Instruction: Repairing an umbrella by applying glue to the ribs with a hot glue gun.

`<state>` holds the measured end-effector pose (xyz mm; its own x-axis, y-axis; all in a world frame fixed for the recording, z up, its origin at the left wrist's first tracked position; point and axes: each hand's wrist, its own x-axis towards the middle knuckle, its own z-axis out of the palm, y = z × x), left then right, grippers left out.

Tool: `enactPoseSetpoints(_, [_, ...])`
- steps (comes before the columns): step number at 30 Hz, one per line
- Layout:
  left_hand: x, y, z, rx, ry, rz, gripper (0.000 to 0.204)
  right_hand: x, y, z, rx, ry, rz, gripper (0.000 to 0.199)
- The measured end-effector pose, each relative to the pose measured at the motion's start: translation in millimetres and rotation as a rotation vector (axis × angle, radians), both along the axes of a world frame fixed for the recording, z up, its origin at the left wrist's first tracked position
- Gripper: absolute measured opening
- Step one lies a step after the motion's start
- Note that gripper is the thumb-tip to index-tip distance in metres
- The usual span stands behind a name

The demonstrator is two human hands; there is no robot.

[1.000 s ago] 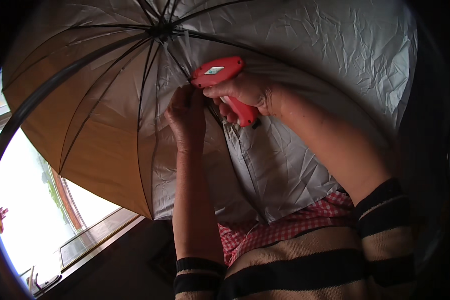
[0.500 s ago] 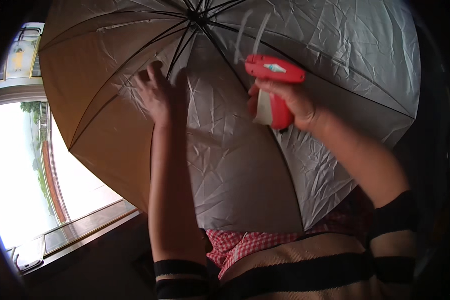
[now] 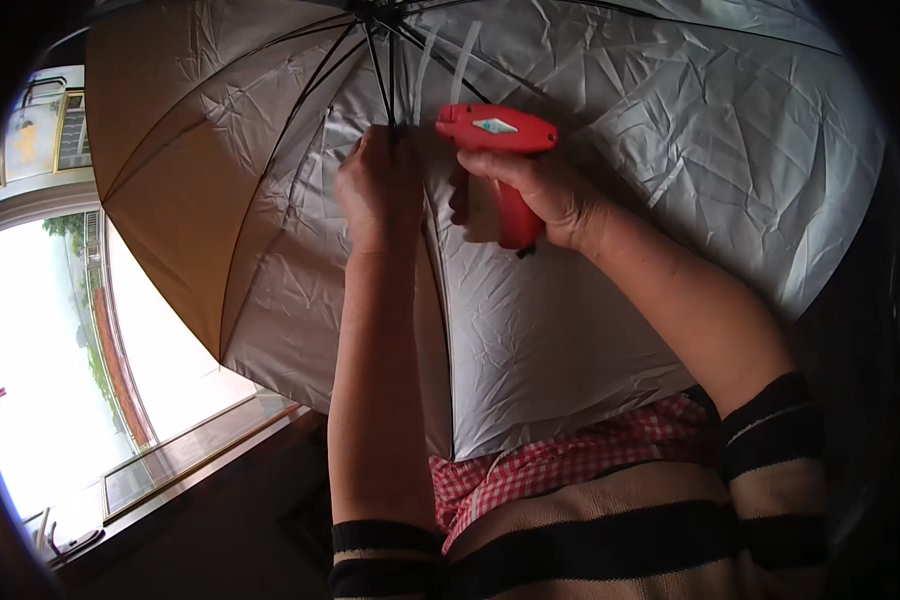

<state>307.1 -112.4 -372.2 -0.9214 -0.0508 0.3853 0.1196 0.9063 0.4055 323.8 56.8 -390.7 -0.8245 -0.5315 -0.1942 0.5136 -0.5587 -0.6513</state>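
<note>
An opened umbrella (image 3: 550, 330) spreads before me, its silvery, creased lining facing up and its dark hub (image 3: 378, 14) at the top edge. My left hand (image 3: 378, 195) is closed at the thin black ribs (image 3: 322, 82) just below the hub; the fingertips are partly hidden. In my right hand (image 3: 555, 195) is a red tagging gun (image 3: 520, 130) with a pale trigger, and the fingers wrap its handle. Clear plastic fastener strips (image 3: 462, 65) stick up from the gun. Its front end points at the ribs, close beside my left hand.
A bright window (image 3: 40, 330) with a ledge lies to the left. Red-and-white checked cloth (image 3: 590, 435) shows under the umbrella's near edge, over my lap. Dark surroundings border the right side.
The umbrella has turned, its panels shifting. My left hand has gone from spread fingers over the lining to closed at the ribs. The right hand has brought the tagging gun leftward.
</note>
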Motion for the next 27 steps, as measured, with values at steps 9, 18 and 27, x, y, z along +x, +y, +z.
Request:
enactPoseSetpoints(9, [5.1, -28.2, -1.2, 0.304, -0.107, 0.014, 0.014, -35.9, 13.8, 12.7, 0.262, -0.004, 0.135, 0.023])
enactPoseSetpoints(18, [12.5, -4.8, 0.0, 0.755, -0.184, 0.127, 0.016, -28.8, -19.3, 14.3, 0.149, 0.028, -0.079, 0.028])
enactPoseSetpoints(27, [9.2, -3.9, 3.8, 0.746, -0.178, 0.158, 0.02, -27.8, -19.6, 22.3, 0.176, -0.062, -0.005, 0.027])
